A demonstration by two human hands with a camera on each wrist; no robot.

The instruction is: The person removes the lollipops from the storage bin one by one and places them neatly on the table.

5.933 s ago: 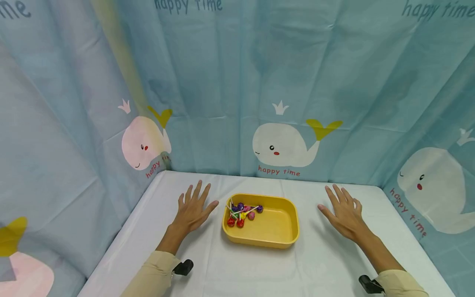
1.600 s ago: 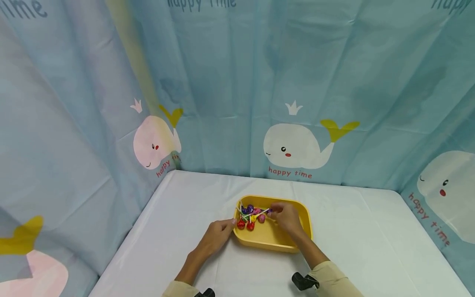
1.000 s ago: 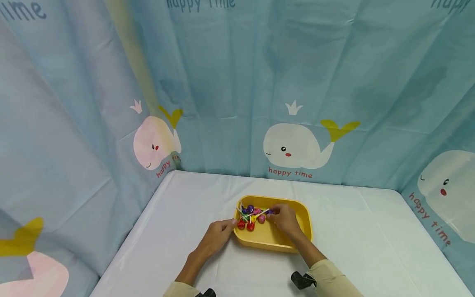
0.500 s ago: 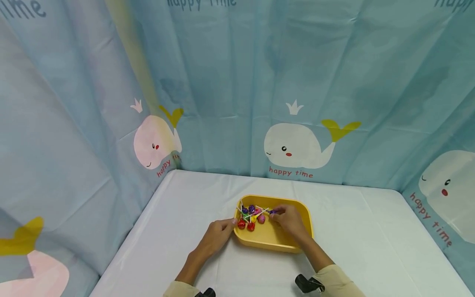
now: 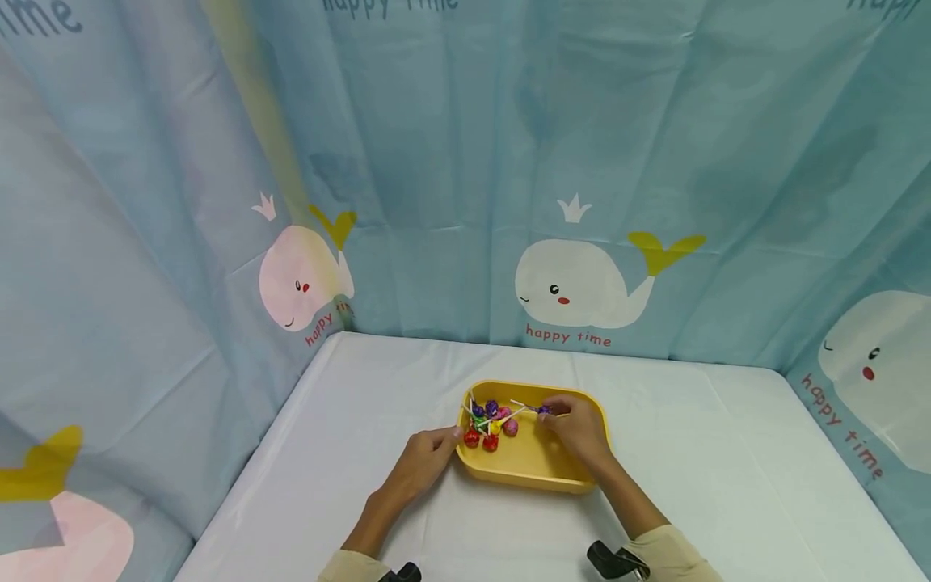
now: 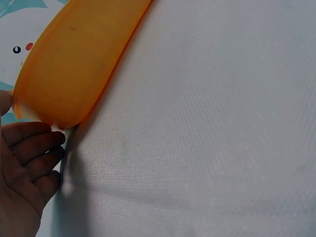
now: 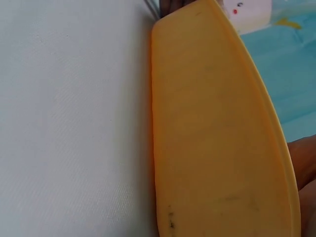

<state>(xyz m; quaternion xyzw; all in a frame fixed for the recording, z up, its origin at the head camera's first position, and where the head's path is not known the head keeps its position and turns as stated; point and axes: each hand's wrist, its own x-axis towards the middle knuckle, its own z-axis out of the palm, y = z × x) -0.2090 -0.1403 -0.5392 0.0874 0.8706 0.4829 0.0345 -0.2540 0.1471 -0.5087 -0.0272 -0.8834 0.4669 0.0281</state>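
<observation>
Head view: a shallow yellow plastic tray (image 5: 534, 467), rectangular with rounded corners, sits on a table covered in smooth white cloth (image 5: 727, 461). The right hand (image 5: 578, 428) reaches over the tray's right half, its thumb and index finger pinching the wrapped round head of a purple lollipop (image 5: 544, 410); the lollipop's white stick points left, its end near the remaining candies. The left hand (image 5: 423, 459) grips the tray's left end, thumb at the rim and fingers bent below it.

Grouped in the tray's left half are two red lollipops (image 5: 490, 443), a yellow lollipop (image 5: 496, 427), pink lollipops (image 5: 511, 428), further purple lollipops (image 5: 491, 407) and a partly hidden green lollipop (image 5: 478, 423), their white sticks crossing. Beige sleeves (image 5: 672, 551) and black wrist devices (image 5: 614, 561) show at the lower edge. Behind the table hangs a pale blue curtain (image 5: 422, 178) printed with whales.

Left wrist view: the fingers lie outside the tray's end wall. Right wrist view: the tray's outer side hides most of the right hand.
</observation>
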